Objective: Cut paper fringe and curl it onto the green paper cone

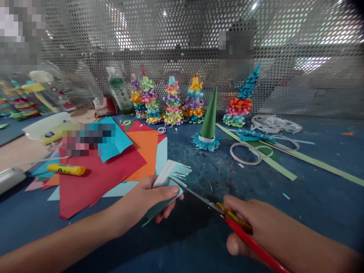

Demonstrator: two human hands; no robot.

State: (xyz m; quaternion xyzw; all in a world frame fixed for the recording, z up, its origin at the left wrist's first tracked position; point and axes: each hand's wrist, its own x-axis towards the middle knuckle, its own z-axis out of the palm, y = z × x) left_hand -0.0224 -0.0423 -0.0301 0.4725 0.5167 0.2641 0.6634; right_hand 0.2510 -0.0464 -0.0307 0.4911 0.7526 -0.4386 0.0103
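Note:
My left hand [148, 201] is closed on a folded strip of light blue paper [167, 176] whose upper edge is cut into a fringe. My right hand [256, 223] grips scissors [227, 216] with red and yellow handles. Their blades point left and reach the paper strip just below the fringe. Both hands hover low over the dark blue table [313, 197], near its front edge.
Sheets of red, orange and blue paper [113, 163] lie at the left with a yellow glue stick [66, 169]. A green paper cone [209, 121] and several fringed paper trees [172, 102] stand at the back before a perforated metal screen. Tape rings and green strips [256, 151] lie right.

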